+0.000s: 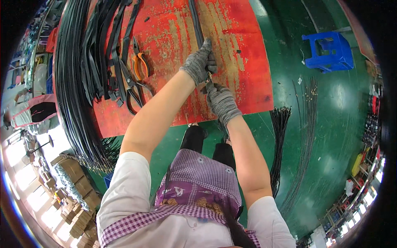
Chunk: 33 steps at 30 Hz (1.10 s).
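Observation:
Both my hands wear grey knit gloves and meet over the middle of a worn red table. My left hand [199,62] is closed round a black cable [196,25] that runs away toward the far edge. Just below it my right hand [222,100] is closed, its fingertips pinching at the cable's near end, where a small brass-coloured bit [210,77] shows between the gloves. What exactly lies under the right fingers is hidden. To the left lie orange-handled pliers [140,62] and black-handled scissors [131,84].
A thick bundle of black cables [72,70] hangs over the left side of the table [252,82], with black strips [97,53] beside it. More cables [281,136] lie on the green floor at right, near a blue stool [329,51]. Another person [33,113] is at far left.

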Tool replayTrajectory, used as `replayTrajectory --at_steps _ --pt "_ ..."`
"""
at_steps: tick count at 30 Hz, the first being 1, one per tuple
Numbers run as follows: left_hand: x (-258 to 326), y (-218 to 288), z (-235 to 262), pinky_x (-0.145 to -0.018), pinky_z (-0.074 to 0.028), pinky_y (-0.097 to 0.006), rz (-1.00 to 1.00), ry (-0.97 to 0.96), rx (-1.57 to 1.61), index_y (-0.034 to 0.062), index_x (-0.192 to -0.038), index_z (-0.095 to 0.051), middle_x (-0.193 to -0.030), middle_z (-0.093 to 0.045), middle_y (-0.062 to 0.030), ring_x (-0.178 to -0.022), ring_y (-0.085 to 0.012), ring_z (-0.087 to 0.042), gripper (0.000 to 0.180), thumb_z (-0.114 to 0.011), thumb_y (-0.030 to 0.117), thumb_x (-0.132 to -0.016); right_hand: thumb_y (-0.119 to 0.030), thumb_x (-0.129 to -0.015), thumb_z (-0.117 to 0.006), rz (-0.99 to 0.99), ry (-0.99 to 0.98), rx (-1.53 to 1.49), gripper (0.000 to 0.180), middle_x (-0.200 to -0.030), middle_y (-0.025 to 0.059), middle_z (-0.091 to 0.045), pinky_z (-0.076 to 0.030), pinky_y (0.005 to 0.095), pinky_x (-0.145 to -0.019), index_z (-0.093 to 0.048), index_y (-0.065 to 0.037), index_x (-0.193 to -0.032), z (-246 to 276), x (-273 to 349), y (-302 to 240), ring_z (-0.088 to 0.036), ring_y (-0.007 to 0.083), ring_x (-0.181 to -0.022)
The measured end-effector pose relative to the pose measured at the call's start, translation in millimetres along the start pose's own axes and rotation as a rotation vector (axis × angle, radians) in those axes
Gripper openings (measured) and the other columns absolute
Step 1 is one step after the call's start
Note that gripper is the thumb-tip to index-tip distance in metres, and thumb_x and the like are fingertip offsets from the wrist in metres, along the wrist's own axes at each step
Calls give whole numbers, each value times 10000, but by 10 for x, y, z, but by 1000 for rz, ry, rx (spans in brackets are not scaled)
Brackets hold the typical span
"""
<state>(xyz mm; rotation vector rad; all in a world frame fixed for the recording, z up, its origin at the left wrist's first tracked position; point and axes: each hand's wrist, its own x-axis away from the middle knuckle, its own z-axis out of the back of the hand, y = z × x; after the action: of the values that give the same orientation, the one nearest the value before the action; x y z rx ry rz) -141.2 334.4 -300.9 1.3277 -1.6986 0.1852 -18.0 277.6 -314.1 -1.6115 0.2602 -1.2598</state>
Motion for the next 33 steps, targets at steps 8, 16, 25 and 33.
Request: replayTrajectory --at_steps 8,16,25,33 --pt "63 171 -34 -402 -391 -268 57 89 -141 120 -628 -427 -514 -433 -10 -440 -146 -428 338 -527 419 -751 -287 -833 -406 -9 -64 -31 299 -492 -9 -419 -304 241 -389 -565 -42 -770 64 37 -136 -373 91 -407" --pt "-156 399 -18 -370 -322 -210 23 -282 210 115 -616 -404 -498 -363 25 -410 -81 -336 310 -528 353 -772 -340 -821 -384 114 70 234 367 -528 58 -479 -362 303 -459 -571 -24 -829 102 -109 -550 -443 163 -453" --pt "-141 891 -291 -348 -314 -221 -13 11 95 97 -614 -391 -486 -371 19 -381 -97 -325 327 -490 349 -798 -257 -828 -382 346 271 652 296 -717 193 -557 -424 399 -605 -522 -6 -755 -20 -206 -689 -545 339 -715" --pt "-161 798 -248 -337 -271 -210 26 69 111 120 -591 -360 -466 -315 38 -366 -89 -277 349 -480 374 -798 -200 -816 -369 124 280 958 217 -747 199 -562 -443 418 -605 -478 -21 -874 -80 -78 -839 -560 341 -706"
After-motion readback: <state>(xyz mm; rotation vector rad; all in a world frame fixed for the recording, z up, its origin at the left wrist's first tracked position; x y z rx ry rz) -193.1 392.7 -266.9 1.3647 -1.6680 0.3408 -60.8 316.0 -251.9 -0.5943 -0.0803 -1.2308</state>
